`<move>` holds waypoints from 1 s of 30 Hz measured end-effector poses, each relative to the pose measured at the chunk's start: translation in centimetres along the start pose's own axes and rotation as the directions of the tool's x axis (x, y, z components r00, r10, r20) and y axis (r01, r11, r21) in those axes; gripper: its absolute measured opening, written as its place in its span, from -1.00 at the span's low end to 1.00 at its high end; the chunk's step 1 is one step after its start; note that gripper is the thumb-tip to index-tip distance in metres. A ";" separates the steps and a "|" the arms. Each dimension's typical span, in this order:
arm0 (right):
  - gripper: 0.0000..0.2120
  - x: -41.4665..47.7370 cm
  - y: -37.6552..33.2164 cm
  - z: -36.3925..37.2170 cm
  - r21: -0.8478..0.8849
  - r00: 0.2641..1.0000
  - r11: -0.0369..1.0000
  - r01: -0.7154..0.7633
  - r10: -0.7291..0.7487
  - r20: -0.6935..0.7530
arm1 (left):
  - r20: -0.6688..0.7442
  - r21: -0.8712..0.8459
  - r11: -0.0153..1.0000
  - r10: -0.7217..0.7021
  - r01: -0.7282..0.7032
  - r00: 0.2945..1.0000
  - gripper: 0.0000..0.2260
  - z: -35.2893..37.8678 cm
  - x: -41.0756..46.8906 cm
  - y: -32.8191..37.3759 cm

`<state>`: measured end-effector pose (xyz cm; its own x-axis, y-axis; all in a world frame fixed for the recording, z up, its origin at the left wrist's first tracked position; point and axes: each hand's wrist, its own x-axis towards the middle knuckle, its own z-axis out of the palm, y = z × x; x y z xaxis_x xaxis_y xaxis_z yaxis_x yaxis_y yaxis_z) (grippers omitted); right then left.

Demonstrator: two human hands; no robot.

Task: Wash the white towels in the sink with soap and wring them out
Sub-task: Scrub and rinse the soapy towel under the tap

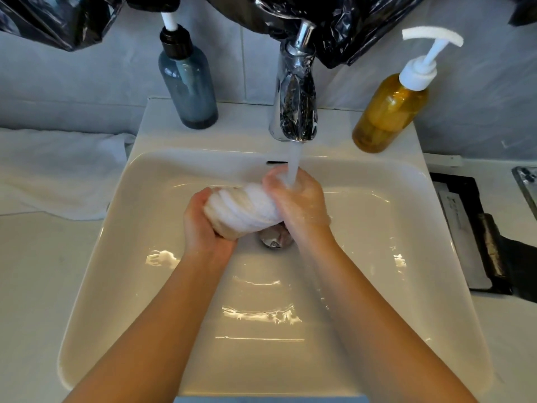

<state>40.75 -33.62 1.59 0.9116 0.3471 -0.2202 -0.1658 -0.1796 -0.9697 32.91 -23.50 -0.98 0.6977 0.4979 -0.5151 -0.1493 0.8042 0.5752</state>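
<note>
- The left hand point(203, 225) and right hand point(296, 199) each clench one end of the twisted white towel point(244, 207) over the sink point(406, 228) drain.
- Wringing under the running tap point(295, 91) re-wets it; better to twist clear of the stream, grip firm.

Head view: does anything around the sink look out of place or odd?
Yes. Black plastic sheeting hangs on the wall above the sink and reaches down to the faucet handle, which is unusual. Also, water runs onto the right hand while it and the left hand twist the white towel, so wringing cannot dry it.
</note>
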 end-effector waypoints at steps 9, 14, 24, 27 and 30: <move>-0.76 -0.8 0.3 -1.4 0.244 0.970 0.951 -0.191 0.221 -0.101 | 0.093 -0.013 1.000 -0.026 0.027 0.995 -0.79 0.7 -0.9 -0.2; -0.93 -0.5 0.8 -2.7 0.386 0.957 0.905 -0.182 0.253 -0.142 | 0.124 -0.007 0.995 -0.099 0.100 0.987 -0.83 1.4 -1.5 -1.1; -0.74 -1.6 1.1 -1.1 0.645 0.996 0.759 -0.089 0.051 0.077 | 0.023 -0.187 0.981 -0.049 0.052 0.999 -0.76 0.0 -0.9 0.2; -0.78 -1.5 1.2 -0.9 0.661 0.990 0.744 -0.093 0.000 0.140 | -0.004 -0.232 0.972 -0.034 0.032 0.999 -0.71 -0.1 -0.9 0.5; -0.58 -1.6 1.1 -0.8 0.676 0.979 0.722 -0.148 0.012 0.201 | 0.026 -0.252 0.968 -0.011 0.017 1.000 -0.69 0.0 -0.9 0.3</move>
<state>39.44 -35.13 0.97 0.8152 0.5232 -0.2484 -0.5084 0.4411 -0.7396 32.19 -23.68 -0.33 0.7170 0.4806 -0.5049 -0.3089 0.8684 0.3878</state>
